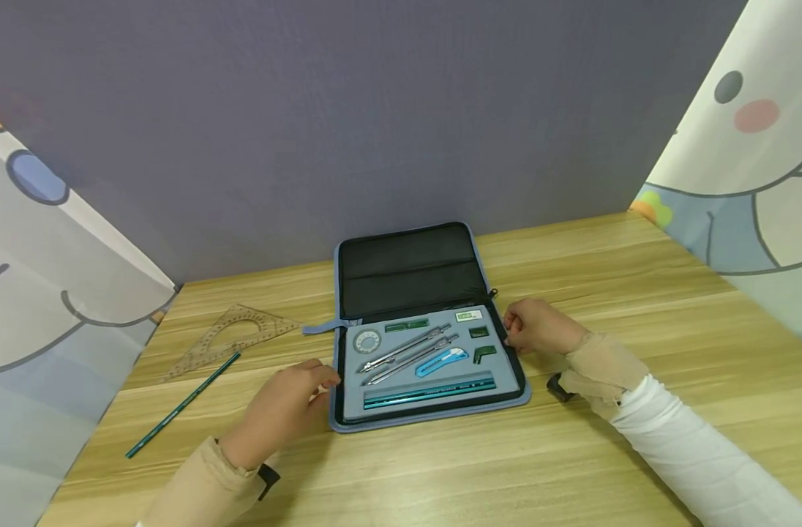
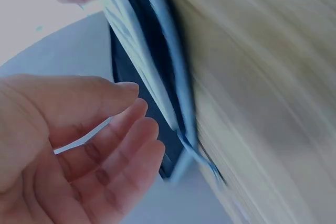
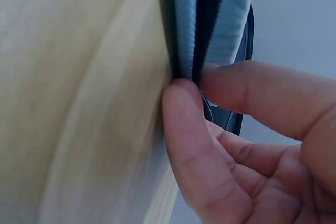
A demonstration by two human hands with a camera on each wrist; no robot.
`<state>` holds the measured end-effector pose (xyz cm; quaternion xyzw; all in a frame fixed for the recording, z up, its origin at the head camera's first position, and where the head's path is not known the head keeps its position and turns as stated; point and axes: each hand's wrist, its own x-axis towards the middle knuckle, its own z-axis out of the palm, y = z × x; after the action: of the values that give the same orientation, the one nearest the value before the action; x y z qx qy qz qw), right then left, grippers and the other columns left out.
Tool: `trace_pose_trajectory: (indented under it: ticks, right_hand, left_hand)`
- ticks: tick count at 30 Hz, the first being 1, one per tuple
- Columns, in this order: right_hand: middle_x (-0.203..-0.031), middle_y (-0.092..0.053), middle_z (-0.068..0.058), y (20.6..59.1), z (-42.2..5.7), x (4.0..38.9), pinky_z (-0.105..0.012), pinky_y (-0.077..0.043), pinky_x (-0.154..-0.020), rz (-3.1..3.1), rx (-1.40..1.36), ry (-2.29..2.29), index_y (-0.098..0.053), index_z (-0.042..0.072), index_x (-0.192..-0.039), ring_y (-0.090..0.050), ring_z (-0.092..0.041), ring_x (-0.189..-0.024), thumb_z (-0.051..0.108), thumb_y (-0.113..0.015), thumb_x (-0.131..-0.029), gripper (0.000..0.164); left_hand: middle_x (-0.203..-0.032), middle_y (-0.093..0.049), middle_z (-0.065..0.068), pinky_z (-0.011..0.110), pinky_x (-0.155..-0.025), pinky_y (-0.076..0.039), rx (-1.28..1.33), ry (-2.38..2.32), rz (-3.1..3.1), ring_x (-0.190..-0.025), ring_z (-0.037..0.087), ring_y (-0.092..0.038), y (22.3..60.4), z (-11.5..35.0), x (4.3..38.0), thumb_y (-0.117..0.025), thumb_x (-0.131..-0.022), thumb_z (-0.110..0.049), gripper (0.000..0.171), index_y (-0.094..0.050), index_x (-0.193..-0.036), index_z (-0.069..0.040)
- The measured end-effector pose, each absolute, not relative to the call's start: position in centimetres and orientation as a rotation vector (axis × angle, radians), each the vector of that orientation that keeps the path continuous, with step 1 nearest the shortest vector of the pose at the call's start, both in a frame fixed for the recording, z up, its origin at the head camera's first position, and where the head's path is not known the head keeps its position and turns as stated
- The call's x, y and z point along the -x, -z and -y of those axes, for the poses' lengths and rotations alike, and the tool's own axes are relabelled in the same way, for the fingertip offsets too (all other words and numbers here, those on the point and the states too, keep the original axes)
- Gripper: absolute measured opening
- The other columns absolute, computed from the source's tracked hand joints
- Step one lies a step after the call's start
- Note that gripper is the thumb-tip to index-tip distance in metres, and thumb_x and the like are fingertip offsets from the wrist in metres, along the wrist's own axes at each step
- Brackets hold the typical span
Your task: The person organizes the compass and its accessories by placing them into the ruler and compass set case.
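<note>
A blue zip case (image 1: 409,268) of drawing tools lies unfolded on the wooden table, its black lid toward the wall. Its grey tray holds a pair of compasses (image 1: 410,356), a blue craft knife (image 1: 443,362), teal pencils (image 1: 430,391), a white eraser (image 1: 469,316) and small green pieces. My right hand (image 1: 542,328) pinches the case's right zip edge (image 3: 185,35) between thumb and forefinger. At the left edge is my left hand (image 1: 282,402), fingers loosely bent; in the left wrist view, its fingertips (image 2: 152,129) stand just apart from the case.
A clear set square (image 1: 200,351) with a protractor cut-out lies on the table to the left, and a loose teal pencil (image 1: 184,406) is in front of it. Behind the table rises a grey wall (image 1: 375,132). A blue strap (image 1: 322,327) sticks out left of the case.
</note>
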<state>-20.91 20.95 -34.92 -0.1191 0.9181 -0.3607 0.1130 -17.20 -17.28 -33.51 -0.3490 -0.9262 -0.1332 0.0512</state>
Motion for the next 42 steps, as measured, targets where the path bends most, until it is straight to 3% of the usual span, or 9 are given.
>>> trace_pose_trajectory:
  ticks: [8, 19, 25, 32, 42]
  right_hand:
    - [-0.065, -0.051, -0.005, 34.9, -20.9, 20.9, -0.029, -0.049, -0.053, -2.7, 0.355, 1.05, -0.05, -0.005, -0.085, -0.056, -0.015, -0.056, -0.005, -0.063, -0.075, 0.016]
    - [-0.064, -0.052, -0.004, 35.2, -20.9, 20.8, -0.028, -0.047, -0.053, -2.707, 0.328, 1.032, -0.05, -0.004, -0.085, -0.054, -0.014, -0.055, -0.005, -0.064, -0.076, 0.016]
    - [-0.063, -0.053, -0.003, 35.0, -21.0, 20.8, -0.028, -0.047, -0.052, -2.729, 0.393, 1.004, -0.051, -0.005, -0.085, -0.055, -0.014, -0.054, -0.003, -0.063, -0.076, 0.015]
    - [-0.064, -0.053, -0.003, 34.8, -21.0, 20.8, -0.029, -0.047, -0.053, -2.744, 0.431, 0.991, -0.051, -0.004, -0.084, -0.055, -0.014, -0.053, -0.002, -0.063, -0.075, 0.015]
    - [-0.066, -0.052, -0.004, 34.8, -20.9, 20.8, -0.028, -0.048, -0.054, -2.718, 0.378, 1.006, -0.051, -0.005, -0.087, -0.055, -0.014, -0.055, -0.002, -0.064, -0.077, 0.016]
  left_hand:
    - [-0.078, -0.059, -0.002, 0.026, -0.055, -0.044, 0.805, 0.273, 2.908, -0.065, 0.01, -0.055, 33.2, 22.7, 17.2, -0.072, -0.07, 0.0, 0.023, -0.063, -0.089, -0.011]
    - [-0.072, -0.058, 0.0, 0.034, -0.054, -0.046, 0.671, 0.216, 2.937, -0.06, 0.017, -0.055, 33.5, 29.0, 18.9, -0.072, -0.067, 0.001, 0.023, -0.061, -0.086, -0.001]
    - [-0.075, -0.059, 0.006, 0.034, -0.05, -0.041, 0.541, 0.215, 2.988, -0.056, 0.013, -0.048, 33.7, 31.1, 19.1, -0.072, -0.069, -0.003, 0.028, -0.059, -0.092, 0.004]
    - [-0.082, -0.06, 0.015, 0.045, -0.059, -0.046, 0.421, 0.263, 3.178, -0.071, 0.032, -0.057, 33.7, 33.5, 19.5, -0.069, -0.074, -0.011, 0.033, -0.053, -0.096, 0.008]
    - [-0.081, -0.058, 0.004, 0.043, -0.063, -0.045, 0.346, 0.309, 3.349, -0.075, 0.026, -0.056, 34.6, 36.1, 20.4, -0.067, -0.076, -0.012, 0.025, -0.053, -0.09, 0.002]
